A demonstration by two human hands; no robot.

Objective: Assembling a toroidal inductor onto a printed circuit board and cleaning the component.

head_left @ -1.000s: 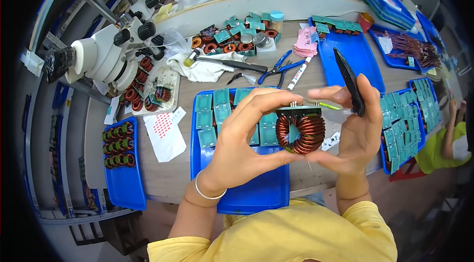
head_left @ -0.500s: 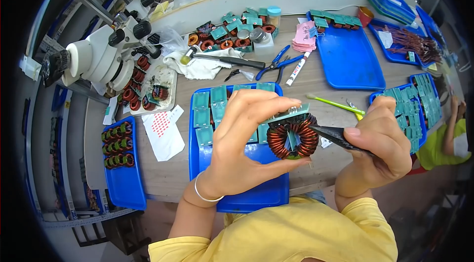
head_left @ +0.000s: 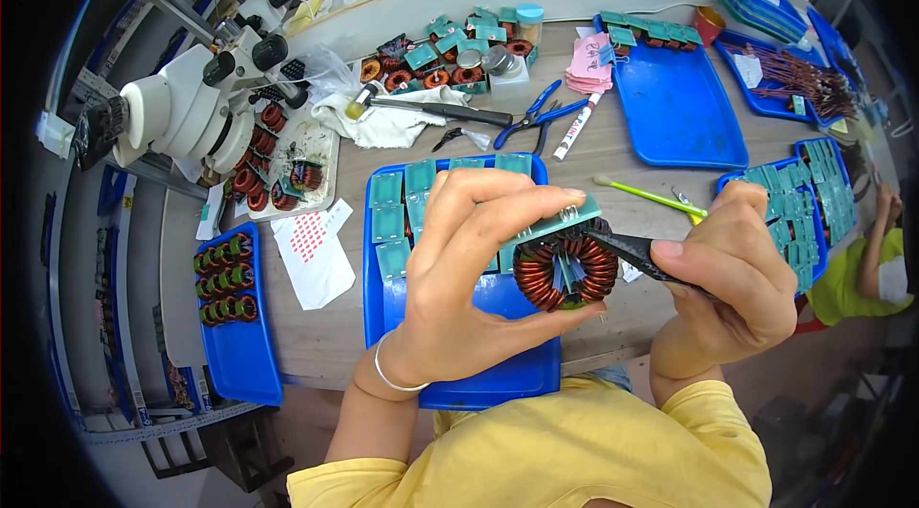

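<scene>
Over the right edge of the nearest blue tray (head_left: 503, 364), the left hand (head_left: 450, 278) pinches a copper-wound coil (head_left: 597, 273) top and bottom; the right hand (head_left: 735, 276) grips a black pointed tool (head_left: 630, 250) against it, best pressed gently.

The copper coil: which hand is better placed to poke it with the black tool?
Probably the right hand: it holds the black tool, its tip at the coil below the green board. The left hand is holding the coil.

White microscope (head_left: 182, 111) standing on L; hammer (head_left: 450, 112) lying partly on cloth (head_left: 397, 131); blue pliers (head_left: 526, 122) & marker (head_left: 579, 127) resting to its R.
</scene>
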